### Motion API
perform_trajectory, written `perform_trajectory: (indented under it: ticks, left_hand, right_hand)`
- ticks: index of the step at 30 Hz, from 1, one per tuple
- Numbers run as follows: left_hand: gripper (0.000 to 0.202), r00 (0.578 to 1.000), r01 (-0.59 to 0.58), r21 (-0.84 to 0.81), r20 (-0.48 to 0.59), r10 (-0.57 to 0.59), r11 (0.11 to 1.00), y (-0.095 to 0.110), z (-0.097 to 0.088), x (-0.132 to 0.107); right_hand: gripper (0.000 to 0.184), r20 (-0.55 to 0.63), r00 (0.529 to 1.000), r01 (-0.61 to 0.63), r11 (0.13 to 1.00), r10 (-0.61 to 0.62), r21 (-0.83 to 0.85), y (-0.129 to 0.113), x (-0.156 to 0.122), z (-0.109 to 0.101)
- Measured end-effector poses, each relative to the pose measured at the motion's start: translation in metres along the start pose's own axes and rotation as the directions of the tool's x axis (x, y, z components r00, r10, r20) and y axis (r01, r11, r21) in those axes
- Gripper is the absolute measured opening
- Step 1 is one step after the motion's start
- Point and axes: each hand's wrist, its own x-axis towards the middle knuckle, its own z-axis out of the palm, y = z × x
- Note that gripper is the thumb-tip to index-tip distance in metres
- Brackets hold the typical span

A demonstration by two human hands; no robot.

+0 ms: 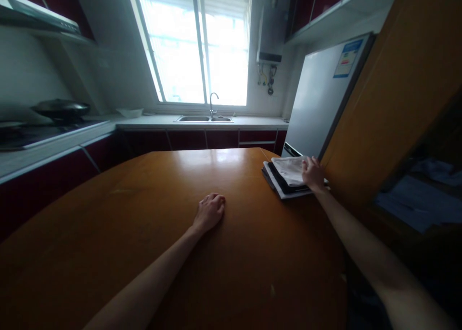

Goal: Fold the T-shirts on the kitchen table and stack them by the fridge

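Note:
My left hand rests on the brown wooden table. Its fingers are curled in, and nothing shows in them. On the right side of the table lies a stack of folded cloths or clothes, with a white folded cloth on top, a black one beneath it, and white and dark grey layers lower down. My right hand lies over the right edge of the top white cloth, fingers apart and touching it. The far side of the stack is partly hidden behind this hand.
A grey fridge and a wooden panel stand close to the stack's right. Behind the table runs a counter with a sink under a window. A pan sits on the stove at left.

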Motion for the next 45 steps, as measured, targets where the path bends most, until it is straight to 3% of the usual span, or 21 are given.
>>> perform_trajectory:
  ticks: [2,5,9,13,15,17,19,21,45]
  left_hand:
    - [0.027,1.000,0.017,-0.032,-0.018,-0.017,0.999,0.002,-0.001,0.000]
    - [0.030,0.994,0.084,-0.147,-0.054,-0.093,0.986,0.005,-0.007,0.002]
    - [0.036,0.983,0.144,-0.186,-0.083,-0.161,0.972,0.000,-0.025,0.004]
    - [0.045,0.979,0.169,-0.027,-0.114,-0.171,0.985,-0.016,-0.041,-0.001]
    - [0.050,0.979,0.204,0.119,-0.051,-0.199,0.972,-0.024,-0.041,-0.006]
    - [0.058,0.969,0.209,0.226,0.081,-0.232,0.951,-0.029,-0.036,-0.010]
    - [0.066,0.951,0.181,0.268,0.199,-0.238,0.946,-0.032,-0.031,-0.012]
    - [0.068,0.943,0.159,0.282,0.241,-0.230,0.946,-0.032,-0.028,-0.012]
    - [0.067,0.951,0.131,0.298,0.232,-0.205,0.945,-0.030,-0.030,-0.011]
  right_hand:
    - [0.056,-0.088,0.989,0.127,0.989,-0.121,0.070,-0.038,-0.021,-0.003]
    - [0.053,0.010,0.946,0.313,0.919,-0.324,0.241,-0.106,-0.061,0.007]
    - [0.052,0.152,0.897,0.326,0.854,-0.415,0.405,-0.182,-0.114,0.039]
    - [0.056,0.348,0.847,0.266,0.888,-0.402,0.376,-0.224,-0.143,0.070]
    - [0.062,0.407,0.808,0.310,0.895,-0.425,0.320,-0.232,-0.150,0.082]
    - [0.069,0.481,0.754,0.365,0.893,-0.449,0.262,-0.234,-0.155,0.090]
    - [0.072,0.545,0.707,0.397,0.891,-0.450,0.221,-0.232,-0.157,0.095]
    - [0.071,0.573,0.686,0.410,0.889,-0.448,0.204,-0.230,-0.157,0.098]
    - [0.067,0.562,0.693,0.405,0.889,-0.450,0.213,-0.227,-0.154,0.096]
